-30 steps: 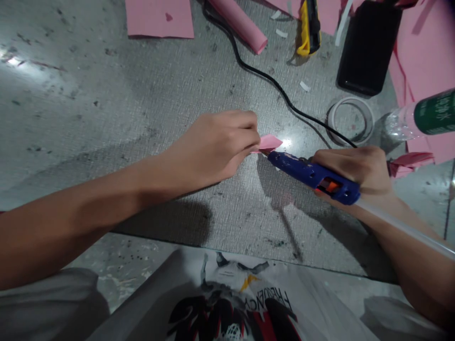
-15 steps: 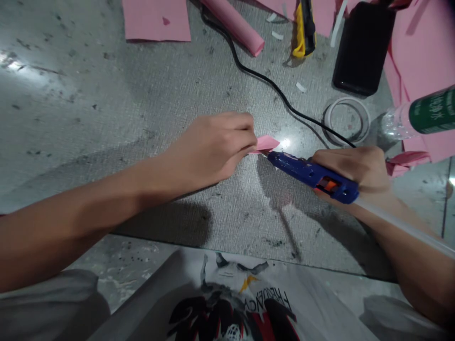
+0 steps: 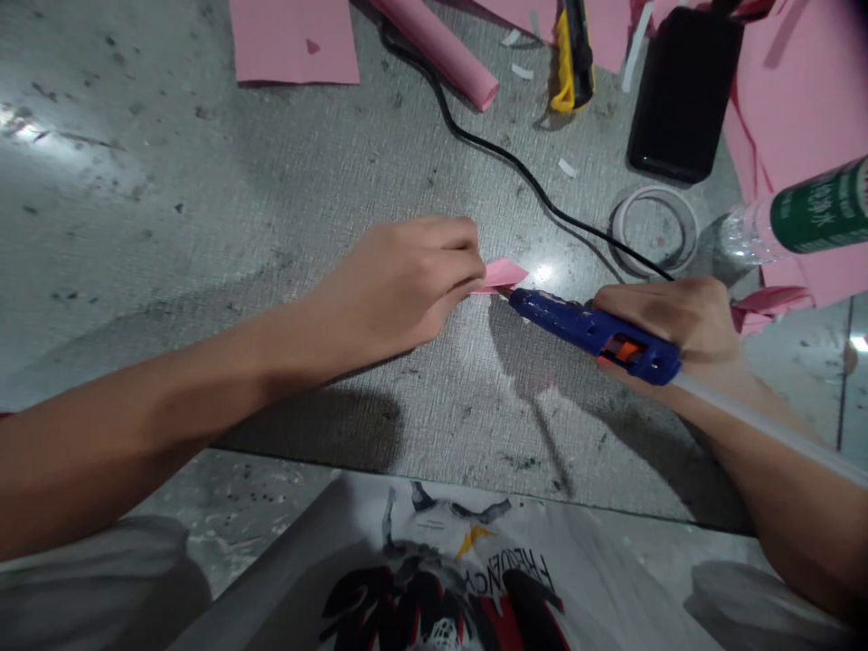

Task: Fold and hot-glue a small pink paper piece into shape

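While a grey, textured tabletop (image 3: 271,163) is spread beneath both hands, a blue plastic glue gun (image 3: 562,321), fed by a long translucent stick (image 3: 759,416), is gripped by the closed right hand (image 3: 684,321). Beyond that grip are seen a flat black rectangular object (image 3: 684,95), a clear plastic bottle with a green label (image 3: 820,212) and a white ring-shaped tape roll (image 3: 691,226). Between the two grips, a small folded piece of pink paper (image 3: 507,271) is pinched by the left hand (image 3: 413,280), with the gun's tip placed at its near side.
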A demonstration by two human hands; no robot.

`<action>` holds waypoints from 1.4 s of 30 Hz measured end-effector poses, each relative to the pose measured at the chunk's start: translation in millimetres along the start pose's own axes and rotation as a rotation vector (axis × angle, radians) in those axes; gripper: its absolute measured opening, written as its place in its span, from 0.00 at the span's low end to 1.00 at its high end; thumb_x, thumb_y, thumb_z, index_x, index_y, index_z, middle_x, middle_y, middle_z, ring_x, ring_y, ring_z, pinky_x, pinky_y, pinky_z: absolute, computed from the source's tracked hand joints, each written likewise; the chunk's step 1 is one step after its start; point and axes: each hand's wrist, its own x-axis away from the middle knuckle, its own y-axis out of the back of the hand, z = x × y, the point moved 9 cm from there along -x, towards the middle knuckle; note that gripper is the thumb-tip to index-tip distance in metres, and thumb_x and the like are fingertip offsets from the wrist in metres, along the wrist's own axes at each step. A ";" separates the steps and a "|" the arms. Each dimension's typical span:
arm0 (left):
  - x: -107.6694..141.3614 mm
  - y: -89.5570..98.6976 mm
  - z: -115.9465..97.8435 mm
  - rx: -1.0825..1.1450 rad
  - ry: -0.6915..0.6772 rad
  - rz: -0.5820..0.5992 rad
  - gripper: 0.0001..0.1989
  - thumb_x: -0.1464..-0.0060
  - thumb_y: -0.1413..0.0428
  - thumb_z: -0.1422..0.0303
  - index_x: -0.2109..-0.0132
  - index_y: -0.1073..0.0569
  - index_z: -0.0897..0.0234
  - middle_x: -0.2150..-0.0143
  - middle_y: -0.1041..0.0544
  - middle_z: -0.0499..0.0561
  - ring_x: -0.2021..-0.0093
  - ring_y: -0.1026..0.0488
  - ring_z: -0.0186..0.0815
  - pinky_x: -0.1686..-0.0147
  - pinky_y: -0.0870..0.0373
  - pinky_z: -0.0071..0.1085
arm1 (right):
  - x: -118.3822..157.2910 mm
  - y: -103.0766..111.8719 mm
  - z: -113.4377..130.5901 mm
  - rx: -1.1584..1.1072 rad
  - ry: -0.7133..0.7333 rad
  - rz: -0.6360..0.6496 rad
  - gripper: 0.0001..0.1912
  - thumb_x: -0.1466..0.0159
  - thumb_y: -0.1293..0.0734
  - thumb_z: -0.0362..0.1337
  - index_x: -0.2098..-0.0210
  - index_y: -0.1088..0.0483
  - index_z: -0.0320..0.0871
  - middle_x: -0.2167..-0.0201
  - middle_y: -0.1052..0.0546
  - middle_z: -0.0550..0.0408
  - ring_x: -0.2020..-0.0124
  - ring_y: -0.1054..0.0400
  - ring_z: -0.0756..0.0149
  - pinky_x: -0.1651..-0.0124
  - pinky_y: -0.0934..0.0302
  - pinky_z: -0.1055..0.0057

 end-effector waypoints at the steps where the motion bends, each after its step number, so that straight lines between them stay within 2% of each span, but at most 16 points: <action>1: -0.1 0.0 0.2 0.009 0.003 0.001 0.16 0.24 0.49 0.64 0.57 0.19 0.62 0.55 0.18 0.55 0.52 0.20 0.43 0.53 0.25 0.39 | 0.0 0.3 0.0 -0.002 -0.003 0.000 0.11 0.38 0.36 0.29 0.72 0.42 0.49 0.80 0.43 0.64 0.82 0.48 0.69 0.74 0.57 0.66; 42: -0.1 2.4 -2.1 -0.009 -0.007 -0.001 0.16 0.24 0.50 0.65 0.56 0.18 0.61 0.55 0.18 0.55 0.55 0.20 0.43 0.55 0.25 0.38 | 3.0 4.7 -3.6 -0.020 -0.030 0.020 0.10 0.38 0.34 0.34 0.73 0.40 0.48 0.79 0.41 0.63 0.81 0.46 0.69 0.72 0.55 0.65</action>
